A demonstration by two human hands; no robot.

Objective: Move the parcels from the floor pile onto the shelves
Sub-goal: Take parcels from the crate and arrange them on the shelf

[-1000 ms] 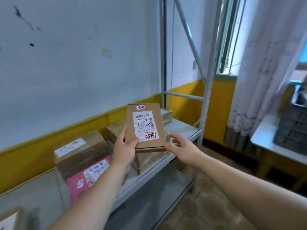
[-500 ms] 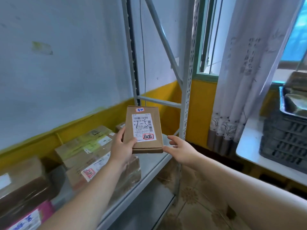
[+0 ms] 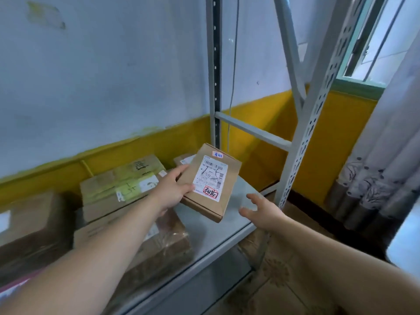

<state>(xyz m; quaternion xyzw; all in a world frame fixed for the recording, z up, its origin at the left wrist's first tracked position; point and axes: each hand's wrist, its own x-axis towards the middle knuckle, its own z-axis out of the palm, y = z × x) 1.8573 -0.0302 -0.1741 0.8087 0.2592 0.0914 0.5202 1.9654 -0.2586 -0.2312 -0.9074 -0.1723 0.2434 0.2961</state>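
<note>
The left grip (image 3: 172,189) grasps the flat labelled parcel (image 3: 211,180) by its left edge, tilted above the grey metal shelf (image 3: 218,233) (whether it touches the shelf cannot be told). The right grip (image 3: 263,212) is released, fingers spread, near the parcel. Taped cartons (image 3: 118,189) occupy the shelf's left side. A white-and-yellow wall (image 3: 113,87) stands behind.

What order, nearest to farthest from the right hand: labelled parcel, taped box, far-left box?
From the right hand:
1. labelled parcel, just left, held by the left hand.
2. taped box, lower left on the shelf.
3. far-left box, at the picture's edge.
</note>
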